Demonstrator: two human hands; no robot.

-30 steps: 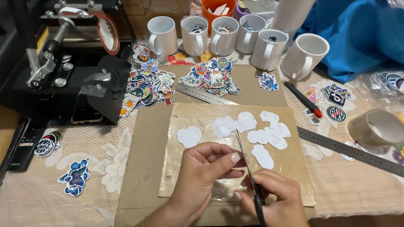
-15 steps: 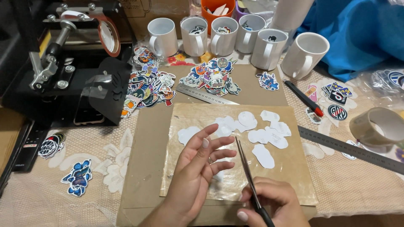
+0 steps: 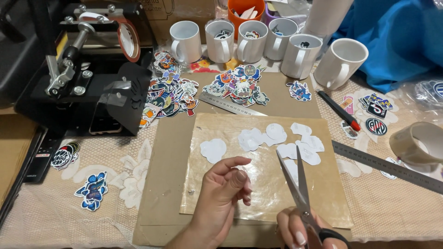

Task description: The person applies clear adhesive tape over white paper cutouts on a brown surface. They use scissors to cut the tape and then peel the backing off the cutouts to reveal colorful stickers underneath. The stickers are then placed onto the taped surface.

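Note:
My right hand (image 3: 297, 230) grips a pair of scissors (image 3: 295, 182) at the bottom edge, blades parted and pointing away from me. My left hand (image 3: 224, 189) hovers just left of the blades with fingers curled and thumb against the fingertips; whether a small scrap is pinched there is unclear. Both hands are over a clear plastic sheet (image 3: 258, 184) lying on brown cardboard (image 3: 164, 184). Several white cut-out shapes (image 3: 277, 140) lie face down on the sheet's far half.
A black heat press (image 3: 87, 78) stands at the left. White mugs (image 3: 251, 41) line the back, with piles of colourful stickers (image 3: 237, 85) before them. Metal rulers (image 3: 387, 166), a red-tipped pen (image 3: 339, 110) and a tape roll (image 3: 415, 143) lie at right; blue cloth (image 3: 392, 41) behind.
My left hand has lifted off the sheet and curled its fingers. The scissors have opened and drawn back toward me.

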